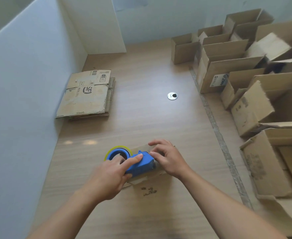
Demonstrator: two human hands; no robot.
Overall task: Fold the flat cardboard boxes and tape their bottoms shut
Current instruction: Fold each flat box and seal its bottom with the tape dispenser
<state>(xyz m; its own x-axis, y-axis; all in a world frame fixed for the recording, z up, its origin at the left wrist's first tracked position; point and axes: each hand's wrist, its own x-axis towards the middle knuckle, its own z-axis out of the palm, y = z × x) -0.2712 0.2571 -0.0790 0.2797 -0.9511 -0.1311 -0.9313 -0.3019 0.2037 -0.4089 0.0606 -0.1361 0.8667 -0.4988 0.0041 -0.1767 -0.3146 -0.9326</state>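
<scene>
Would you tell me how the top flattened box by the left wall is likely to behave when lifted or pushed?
The top flat box is probably light but floppy: a thin, wide sheet with creased flap lines, so it may sag or fold when lifted by one edge. It lies offset on the pile, so a push would likely slide it.
</scene>
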